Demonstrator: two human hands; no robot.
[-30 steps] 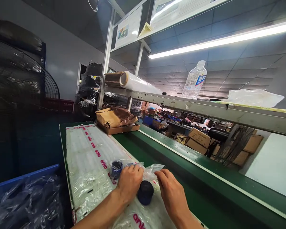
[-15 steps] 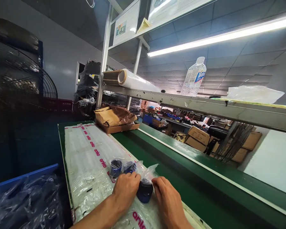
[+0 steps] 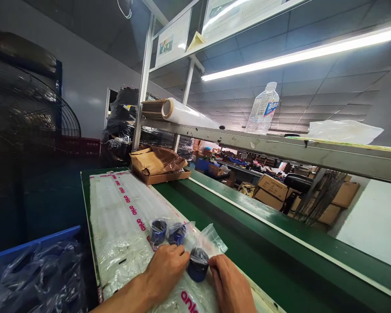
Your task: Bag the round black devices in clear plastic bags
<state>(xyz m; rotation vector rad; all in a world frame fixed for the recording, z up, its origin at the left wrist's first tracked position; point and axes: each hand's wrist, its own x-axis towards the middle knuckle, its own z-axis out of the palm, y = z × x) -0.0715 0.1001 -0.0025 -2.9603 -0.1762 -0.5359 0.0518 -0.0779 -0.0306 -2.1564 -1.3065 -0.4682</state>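
Covering the cup (image 3: 198,270) near the worktop's (image 3: 107,213) right edge, the bag (image 3: 214,240) was lowered by parted, pinching hands (image 3: 166,267) (image 3: 230,281); bagging seems advanced.

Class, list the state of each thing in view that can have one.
Nearest dark blue cylinder: standing, partly covered by clear plastic bag
Two farther blue cylinders: bagged
Left hand: curled, fingertips hidden
Right hand: apparently pinching the bag's edge
Clear plastic bottle: standing
Long white tube lamp: lit
White plastic roll: wound
Brown cardboard tray: holding crumpled paper
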